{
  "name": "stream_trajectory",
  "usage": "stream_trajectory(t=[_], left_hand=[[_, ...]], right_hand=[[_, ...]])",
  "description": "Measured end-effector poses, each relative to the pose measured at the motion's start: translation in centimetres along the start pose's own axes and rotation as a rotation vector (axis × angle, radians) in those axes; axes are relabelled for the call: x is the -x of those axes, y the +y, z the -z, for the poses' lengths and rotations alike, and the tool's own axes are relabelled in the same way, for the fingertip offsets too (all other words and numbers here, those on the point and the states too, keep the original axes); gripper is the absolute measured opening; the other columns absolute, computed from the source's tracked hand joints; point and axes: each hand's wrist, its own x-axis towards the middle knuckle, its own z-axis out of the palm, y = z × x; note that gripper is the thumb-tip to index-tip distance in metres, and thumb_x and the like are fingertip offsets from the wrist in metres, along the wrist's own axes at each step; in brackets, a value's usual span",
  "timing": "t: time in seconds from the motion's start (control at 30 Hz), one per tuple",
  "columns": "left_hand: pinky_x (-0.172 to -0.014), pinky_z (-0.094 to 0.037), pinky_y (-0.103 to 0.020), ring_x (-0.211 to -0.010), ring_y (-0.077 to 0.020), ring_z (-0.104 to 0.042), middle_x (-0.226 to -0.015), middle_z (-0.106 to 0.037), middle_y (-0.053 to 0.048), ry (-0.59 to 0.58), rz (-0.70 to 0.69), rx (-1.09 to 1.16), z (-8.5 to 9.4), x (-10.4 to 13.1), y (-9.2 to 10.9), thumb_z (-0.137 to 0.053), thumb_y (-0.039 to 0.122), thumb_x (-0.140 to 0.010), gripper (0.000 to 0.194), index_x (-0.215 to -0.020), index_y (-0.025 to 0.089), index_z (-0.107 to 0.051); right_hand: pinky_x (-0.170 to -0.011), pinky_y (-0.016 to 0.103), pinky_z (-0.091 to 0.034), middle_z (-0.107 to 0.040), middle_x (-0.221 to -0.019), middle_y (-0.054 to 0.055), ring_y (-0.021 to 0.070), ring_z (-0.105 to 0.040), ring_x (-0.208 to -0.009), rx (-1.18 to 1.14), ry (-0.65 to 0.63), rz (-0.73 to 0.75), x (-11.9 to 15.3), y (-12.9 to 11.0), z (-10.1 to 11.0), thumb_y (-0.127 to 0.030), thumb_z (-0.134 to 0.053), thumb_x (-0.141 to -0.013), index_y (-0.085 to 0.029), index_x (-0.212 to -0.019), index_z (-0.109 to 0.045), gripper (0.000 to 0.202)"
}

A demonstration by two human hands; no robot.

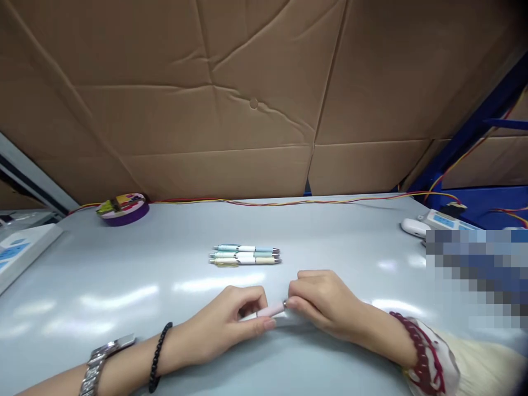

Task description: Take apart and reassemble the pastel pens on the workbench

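Pinching a pale pink-and-white pen (271, 310) right now, front and centre over the desk (198, 225): the left hand (231, 319), over at its 9 o'clock, has the barrel between thumb and fingers. The right hand (325, 300) is at 3 o'clock, fingers curled in, with thumb and fingertips closed on the metal tip. They cover that end, so can't tell if anything small is tucked in there.

Handling-wise, I'd guess it's light and stiff, probably plastic, a bit slick, not really fragile apart from the tip. Best hold is mid-barrel, imo.

Going by the pen as clock centre, three similar pens (246, 255) lie in a neat stack of rows at 11 o'clock, tips pointing to 3. The desk itself is pale, smooth and shiny, so loose stuff could roll or slide.

Further out, a round purple-sided box (124, 209) sits at 10, a power strip (25, 250) just past 9, and a white rounded gadget (414, 227) at 2. Red and yellow wires (264, 204) run along the back edge, with creased cardboard (247, 66) walling off 12 and a blue metal frame (474, 126) at 2.
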Motion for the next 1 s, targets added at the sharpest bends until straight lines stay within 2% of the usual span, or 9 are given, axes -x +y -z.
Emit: stream_trajectory(t=[0.1,0.27,0.37,0.47,0.6,0.73,0.8,0.93,1.0], left_hand=[[-0.05,-0.025,-0.02,-0.058,-0.0098,-0.033,-0.062,-0.039,0.005,0.015,0.001,-0.055,0.1,-0.1,0.4,-0.046,0.044,-0.089,0.033,-0.068,0.018,-0.044],[-0.051,-0.03,-0.02,-0.055,-0.0093,-0.038,-0.062,-0.042,0.005,-0.004,-0.072,-0.121,0.0,0.4,0.6,-0.037,0.043,-0.094,0.036,-0.069,0.018,-0.045],[-0.057,-0.036,-0.02,-0.06,-0.0104,-0.044,-0.066,-0.048,0.003,0.017,-0.142,-0.186,-0.3,0.6,0.4,-0.025,0.037,-0.098,0.038,-0.076,0.018,-0.049],[-0.059,-0.038,-0.021,-0.058,-0.0114,-0.047,-0.065,-0.05,0.003,0.046,-0.148,-0.321,-0.9,0.6,0.2,-0.018,0.034,-0.099,0.04,-0.084,0.019,-0.052],[-0.056,-0.037,-0.023,-0.06,-0.0144,-0.052,-0.07,-0.057,0.001,0.082,-0.229,-0.657,-1.9,1.2,0.8,-0.024,0.033,-0.098,0.033,-0.083,0.019,-0.05],[-0.053,-0.036,-0.025,-0.062,-0.017,-0.057,-0.073,-0.061,0.0,0.108,-0.255,-0.86,-3.3,3.1,2.2,-0.031,0.033,-0.097,0.025,-0.087,0.02,-0.051],[-0.053,-0.037,-0.024,-0.064,-0.0169,-0.057,-0.075,-0.061,-0.001,0.178,-0.245,-0.858,-4.3,3.9,2.6,-0.031,0.03,-0.097,0.022,-0.094,0.021,-0.051],[-0.054,-0.037,-0.026,-0.06,-0.0171,-0.054,-0.069,-0.058,-0.002,0.462,-0.278,-0.871,-6.5,4.5,1.7,-0.025,0.027,-0.098,0.03,-0.088,0.019,-0.052],[-0.057,-0.039,-0.027,-0.063,-0.0173,-0.054,-0.07,-0.059,-0.002,0.522,-0.287,-0.842,-7.3,4.4,1.0,-0.025,0.026,-0.098,0.03,-0.089,0.019,-0.053]], right_hand=[[-0.046,0.023,-0.035,-0.053,-0.054,0.0,0.0113,-0.045,-0.05,0.019,0.042,0.024,0.0,0.0,-0.1,-0.036,-0.028,-0.097,-0.018,-0.065,-0.055,0.045],[-0.052,0.023,-0.043,-0.06,-0.064,0.002,0.0126,-0.051,-0.059,0.022,0.206,0.203,-0.2,-0.4,0.6,-0.028,-0.038,-0.096,-0.016,-0.088,-0.06,0.027],[-0.063,0.025,-0.047,-0.066,-0.081,0.005,0.0141,-0.056,-0.072,0.042,0.167,0.277,-0.3,-0.7,1.3,-0.016,-0.04,-0.094,-0.015,-0.098,-0.058,0.019],[-0.067,0.028,-0.047,-0.066,-0.084,0.006,0.0158,-0.058,-0.076,0.082,0.066,0.195,0.0,-1.4,1.8,-0.018,-0.038,-0.095,-0.017,-0.099,-0.058,0.02],[-0.061,0.031,-0.045,-0.065,-0.082,0.008,0.0194,-0.057,-0.073,0.169,0.03,0.01,1.6,-3.3,1.3,-0.045,-0.041,-0.091,-0.017,-0.103,-0.057,0.035],[-0.047,0.026,-0.033,-0.053,-0.055,0.001,0.0139,-0.047,-0.051,0.212,0.172,-0.124,3.7,-5.4,-0.1,-0.039,-0.028,-0.097,-0.018,-0.064,-0.053,0.046],[-0.047,0.024,-0.033,-0.051,-0.053,0.0,0.0123,-0.046,-0.05,0.132,0.244,-0.133,4.5,-6.1,-0.7,-0.034,-0.029,-0.097,-0.018,-0.061,-0.049,0.044],[-0.056,0.025,-0.042,-0.061,-0.069,0.002,0.0137,-0.053,-0.063,-0.029,0.379,-0.048,5.4,-6.5,-1.3,-0.027,-0.042,-0.094,-0.018,-0.08,-0.055,0.021],[-0.06,0.026,-0.046,-0.064,-0.075,0.003,0.0139,-0.055,-0.068,-0.076,0.42,0.003,5.7,-6.2,-1.5,-0.018,-0.044,-0.093,-0.019,-0.087,-0.056,0.014]])
